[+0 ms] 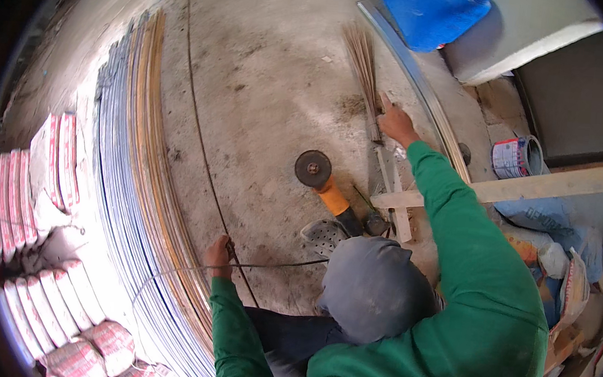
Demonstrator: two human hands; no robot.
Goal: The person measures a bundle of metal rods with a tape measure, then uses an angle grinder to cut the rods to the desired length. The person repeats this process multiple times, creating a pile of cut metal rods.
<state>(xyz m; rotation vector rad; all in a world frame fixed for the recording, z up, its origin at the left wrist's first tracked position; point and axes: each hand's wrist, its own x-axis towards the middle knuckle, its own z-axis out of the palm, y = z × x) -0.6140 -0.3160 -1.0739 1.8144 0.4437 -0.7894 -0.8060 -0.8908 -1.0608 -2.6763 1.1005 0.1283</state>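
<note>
A long thin dark rod point(200, 136) is lying lengthwise on the concrete floor point(273, 94), just right of a thick bundle of long bars point(130, 132). A crouching co-worker in green sleeves is keeping a narrow grip near the rod's lower end: the co-worker's left hand point(219, 256) is curling around it, as far as the fingers are showing. The co-worker's right hand point(397, 123) is pointing its index finger at a fan of thin brown rods point(362, 62); whether the fingertip is touching them, I cannot tell. The camera wearer's own hands are not showing, so I cannot tell the state of their grip.

The step in hand is apparently one of steadying the rod while singling out the thin ones. As I am judging it, the next move is calling for a firm hold on the rod and care around the grinder point(333, 197), whose disc is facing up between the two hands. A dark strand, perhaps its cord, is crossing the rod near the left hand.

Farther out, a pale metal length point(419, 81) is lying beyond the right hand, and a blue container point(434, 18) is standing near its far end.
</note>
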